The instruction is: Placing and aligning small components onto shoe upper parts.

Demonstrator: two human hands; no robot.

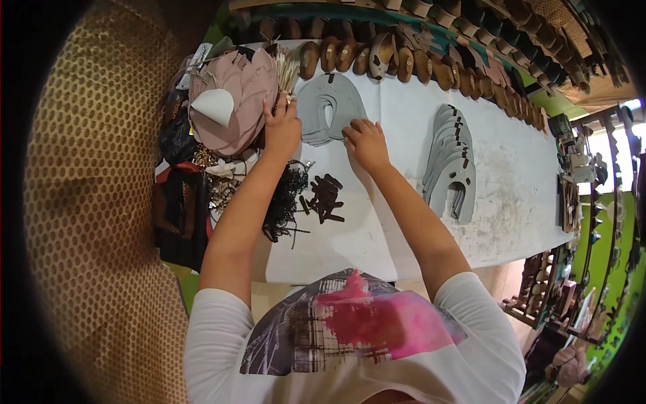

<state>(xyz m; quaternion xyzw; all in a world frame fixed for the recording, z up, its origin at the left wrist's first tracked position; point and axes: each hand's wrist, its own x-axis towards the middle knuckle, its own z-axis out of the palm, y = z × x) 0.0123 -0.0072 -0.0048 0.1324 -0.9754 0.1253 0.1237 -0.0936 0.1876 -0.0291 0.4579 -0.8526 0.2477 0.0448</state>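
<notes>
Grey cut-out shoe pieces [330,108] sit fanned in a stack at the far side of the white bench [404,222], right in front of the person, and both hands are on them. The left hand [282,128] lies flat on the stack's left edge, fingers stretched out and not gripping anything, just pressing down. The right hand [367,143] rests at the stack's lower right edge with its fingers [356,126] curled down onto the grey material; can't really tell if it's pinching a piece or only touching.

Just left of the left hand there's a heap of pinkish leather pieces [235,101] with a white piece [214,106] lying on top. Closer to the person, between the forearms, small dark brown strips [324,197] are scattered beside a tangle of black trim [286,198]. Well off to the right, a second fanned row of grey cut-outs [452,161] lies on the bench. A line of wooden shoe lasts [404,62] runs along the back edge.
</notes>
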